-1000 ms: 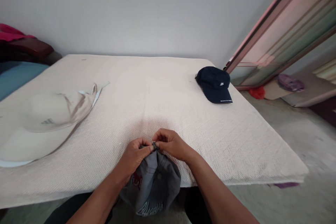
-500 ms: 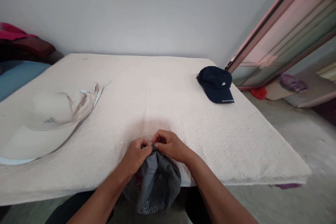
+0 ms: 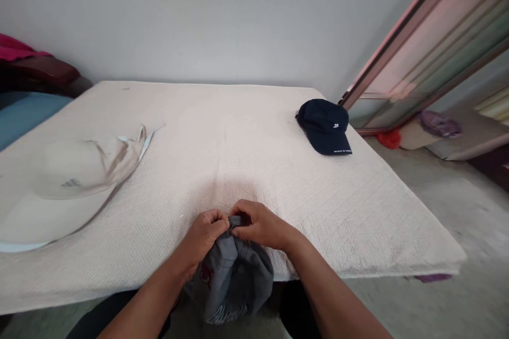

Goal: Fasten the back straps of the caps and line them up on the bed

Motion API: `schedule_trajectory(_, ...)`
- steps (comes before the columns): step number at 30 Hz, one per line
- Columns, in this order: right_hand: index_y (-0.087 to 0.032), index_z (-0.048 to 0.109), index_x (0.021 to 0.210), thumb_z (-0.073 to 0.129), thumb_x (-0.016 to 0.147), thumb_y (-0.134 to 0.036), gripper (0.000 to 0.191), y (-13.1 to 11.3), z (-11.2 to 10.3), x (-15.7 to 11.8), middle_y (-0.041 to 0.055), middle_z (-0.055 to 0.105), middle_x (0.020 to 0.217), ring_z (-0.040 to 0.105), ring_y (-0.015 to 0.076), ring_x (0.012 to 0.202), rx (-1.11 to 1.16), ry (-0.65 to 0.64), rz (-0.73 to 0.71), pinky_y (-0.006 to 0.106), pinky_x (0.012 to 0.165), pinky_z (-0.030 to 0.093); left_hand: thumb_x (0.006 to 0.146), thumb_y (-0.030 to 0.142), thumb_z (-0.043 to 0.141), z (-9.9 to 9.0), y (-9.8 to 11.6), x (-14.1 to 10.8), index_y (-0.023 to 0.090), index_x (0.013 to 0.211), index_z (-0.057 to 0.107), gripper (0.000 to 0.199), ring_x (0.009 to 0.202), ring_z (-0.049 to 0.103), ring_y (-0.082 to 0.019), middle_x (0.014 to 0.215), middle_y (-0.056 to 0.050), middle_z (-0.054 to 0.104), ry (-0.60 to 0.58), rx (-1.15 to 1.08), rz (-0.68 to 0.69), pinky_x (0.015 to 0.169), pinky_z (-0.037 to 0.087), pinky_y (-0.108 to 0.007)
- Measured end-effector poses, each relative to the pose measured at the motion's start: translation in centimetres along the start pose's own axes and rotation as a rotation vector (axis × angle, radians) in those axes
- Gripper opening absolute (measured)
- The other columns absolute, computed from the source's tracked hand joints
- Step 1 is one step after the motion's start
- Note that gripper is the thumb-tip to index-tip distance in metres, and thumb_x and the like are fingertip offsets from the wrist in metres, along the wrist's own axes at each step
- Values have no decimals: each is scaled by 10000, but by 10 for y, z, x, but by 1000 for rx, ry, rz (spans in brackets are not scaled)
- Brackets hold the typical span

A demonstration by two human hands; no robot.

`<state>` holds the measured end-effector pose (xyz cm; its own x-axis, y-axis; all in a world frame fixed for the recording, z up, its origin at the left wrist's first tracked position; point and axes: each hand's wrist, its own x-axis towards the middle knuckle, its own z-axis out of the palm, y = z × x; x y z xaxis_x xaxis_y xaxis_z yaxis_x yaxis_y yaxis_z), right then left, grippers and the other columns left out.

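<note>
A grey baseball cap [image 3: 238, 275] with embroidered lettering on its brim hangs at the near edge of the covered surface, brim down toward my lap. My left hand [image 3: 209, 233] pinches the cap's back strap at its buckle. My right hand [image 3: 258, 225] grips the same strap from the other side, thumb below and fingers curled above, with a short piece of strap showing between them. Both hands nearly touch at the strap. What lies under the fingertips is partly hidden.
A cream cap [image 3: 79, 185] lies at the left, and a navy cap [image 3: 324, 126] sits at the far right. The white cloth-covered surface [image 3: 254, 132] meets a grey wall behind. Beside it on the right are a glass door frame [image 3: 397, 47] and the floor.
My right fingers have opened a little around the strap, and more of it now shows between my hands. The view has shifted slightly; the other caps lie as before.
</note>
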<state>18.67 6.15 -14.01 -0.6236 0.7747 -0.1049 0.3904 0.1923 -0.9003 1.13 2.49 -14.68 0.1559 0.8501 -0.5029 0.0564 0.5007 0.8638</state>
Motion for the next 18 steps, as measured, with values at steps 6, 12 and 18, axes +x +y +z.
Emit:
schedule_trajectory(6,-176,594,872,657,677,-173,205,4,2,3,-20,565,763,493,114,690,50,-28,36,216,580,361,691,232,542,-1,0,0,165,627,496,103,542,358,-92,586,42,420,-23,49,15,492,265,-211)
schedule_trajectory(12,-175,582,851,689,668,-214,216,3,1,4,-29,532,728,465,107,667,116,-69,79,210,564,341,689,225,529,-4,-2,1,172,637,475,92,527,345,-91,578,48,401,-59,42,14,484,257,-213)
schedule_trajectory(18,-170,561,801,702,653,-222,212,2,2,6,-40,495,698,430,97,647,135,-86,66,205,548,320,681,203,519,-5,-1,-2,177,619,450,96,531,335,-91,573,51,385,-78,74,33,482,242,-213)
